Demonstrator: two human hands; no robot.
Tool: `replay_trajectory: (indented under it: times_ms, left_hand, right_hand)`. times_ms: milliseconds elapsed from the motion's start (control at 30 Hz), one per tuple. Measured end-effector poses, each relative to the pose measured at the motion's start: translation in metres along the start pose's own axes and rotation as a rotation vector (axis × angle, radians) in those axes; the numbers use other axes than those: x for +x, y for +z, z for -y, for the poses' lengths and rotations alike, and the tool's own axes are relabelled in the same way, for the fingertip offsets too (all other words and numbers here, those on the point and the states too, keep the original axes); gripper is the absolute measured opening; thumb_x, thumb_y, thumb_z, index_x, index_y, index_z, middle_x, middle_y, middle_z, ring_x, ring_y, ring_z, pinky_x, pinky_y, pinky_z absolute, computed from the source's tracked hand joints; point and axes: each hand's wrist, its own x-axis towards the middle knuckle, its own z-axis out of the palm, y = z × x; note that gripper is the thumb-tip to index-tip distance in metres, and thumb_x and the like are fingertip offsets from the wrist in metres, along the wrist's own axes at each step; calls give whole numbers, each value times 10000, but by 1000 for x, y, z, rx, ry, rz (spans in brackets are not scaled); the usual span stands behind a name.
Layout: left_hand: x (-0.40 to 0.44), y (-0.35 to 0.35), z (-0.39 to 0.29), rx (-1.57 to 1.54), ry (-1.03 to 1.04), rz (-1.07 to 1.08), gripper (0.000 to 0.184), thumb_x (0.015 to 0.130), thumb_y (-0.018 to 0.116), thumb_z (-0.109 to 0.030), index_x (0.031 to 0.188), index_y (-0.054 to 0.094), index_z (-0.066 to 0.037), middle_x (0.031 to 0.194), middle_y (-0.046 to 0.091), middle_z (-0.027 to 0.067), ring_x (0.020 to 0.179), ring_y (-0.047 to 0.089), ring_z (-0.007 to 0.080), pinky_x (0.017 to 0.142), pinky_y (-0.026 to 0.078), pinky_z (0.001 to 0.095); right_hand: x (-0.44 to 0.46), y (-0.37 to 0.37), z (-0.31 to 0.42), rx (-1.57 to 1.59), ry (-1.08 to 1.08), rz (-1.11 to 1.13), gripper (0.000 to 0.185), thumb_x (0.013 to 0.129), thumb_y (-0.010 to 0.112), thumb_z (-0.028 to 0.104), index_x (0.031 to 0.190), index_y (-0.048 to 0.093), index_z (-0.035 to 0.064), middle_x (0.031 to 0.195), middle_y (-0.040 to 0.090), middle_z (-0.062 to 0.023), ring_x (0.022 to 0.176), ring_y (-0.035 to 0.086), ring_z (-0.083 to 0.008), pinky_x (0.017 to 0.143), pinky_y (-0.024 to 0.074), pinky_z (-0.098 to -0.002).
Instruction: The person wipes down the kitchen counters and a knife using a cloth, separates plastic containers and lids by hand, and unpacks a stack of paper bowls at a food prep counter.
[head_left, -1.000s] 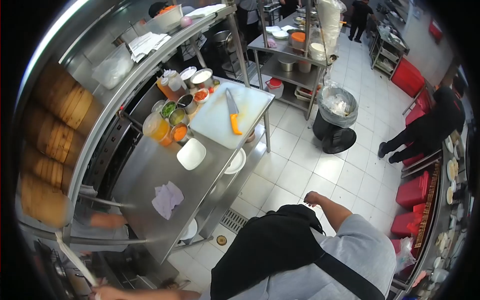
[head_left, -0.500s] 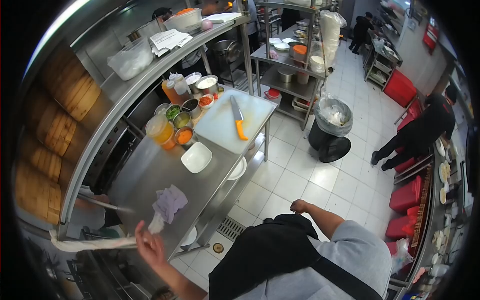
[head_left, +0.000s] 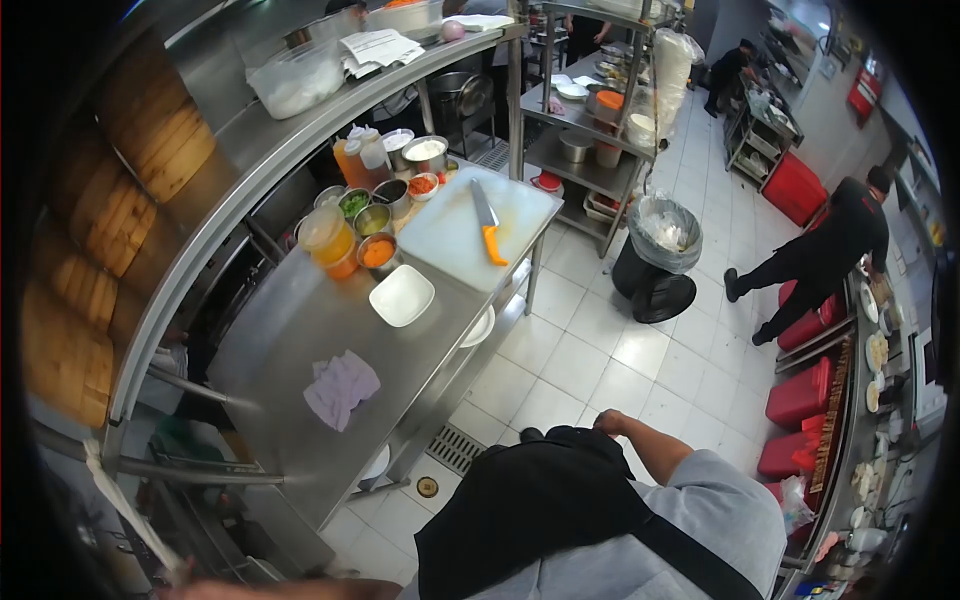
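At the lower left edge my left hand (head_left: pixel 205 590) is blurred and partly cut off by the frame. A white twisted cloth (head_left: pixel 125 505) runs taut to it from the metal rail, and the hand appears closed on the cloth's end. My right hand (head_left: pixel 608 422) hangs beside the black apron (head_left: pixel 530 500), its fingers curled, with nothing seen in it. On the steel table (head_left: pixel 270 350) lies a crumpled lilac cloth (head_left: pixel 342 390). Beyond it are a white square bowl (head_left: pixel 402 296) and a white cutting board (head_left: pixel 450 235) bearing an orange-handled knife (head_left: pixel 487 222).
Sauce bottles (head_left: pixel 360 160) and several metal pots, one with chopped orange food (head_left: pixel 378 252), stand behind the board. A lined trash bin (head_left: pixel 655 250) stands on the tiled floor. A co-worker in black (head_left: pixel 835 240) leans at the right counter. Overhead runs a steel shelf (head_left: pixel 290 125).
My left hand has dropped from beside the lilac cloth to the bottom edge, drawing the white cloth downward. The co-worker at right has shifted stance. My right hand hardly moved.
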Motion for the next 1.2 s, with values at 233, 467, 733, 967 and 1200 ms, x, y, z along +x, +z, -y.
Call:
replay_trajectory:
  times_ms: [233,467,733,967,1200]
  left_hand:
    - [-109,57,-78,-808,-560,586,460,918,515,-285,1251,418,17,969,585,95,746,540,134,549,388,229]
    - [-115,46,-104,-924,-1219,305,241,914,527,-197,1033,528,13,736,528,19,559,421,57,481,323,200]
    - [-149,47,-79,-1247,-1135,1060,396,923,514,-270,1207,453,-1,588,382,-18,407,280,28,358,212,188]
    - [-62,31,-141,-1251,-72,2027,557,900,495,-349,1314,368,2,1022,598,183,638,566,165,488,379,184]
    - [20,4,-175,-661,284,244,473,969,341,-330,1283,420,14,1245,486,174,1101,511,274,898,447,398]
  right_hand:
    - [-39,-7,15,-97,-27,-11,325,763,594,303,991,667,82,959,666,-114,877,641,-244,792,505,-340]
    - [-54,-13,28,264,16,-103,285,816,595,211,1003,608,-4,838,657,-114,710,656,-170,571,556,-307]
    - [-55,18,45,222,8,-106,291,792,586,242,976,645,24,748,666,-121,618,648,-186,559,548,-321]
    - [-57,51,52,277,-20,-127,312,774,576,231,976,643,3,890,674,-134,736,668,-215,706,533,-331]
    - [-29,106,-11,-114,-355,-237,261,793,539,266,891,672,64,833,667,-128,739,646,-284,690,530,-367]
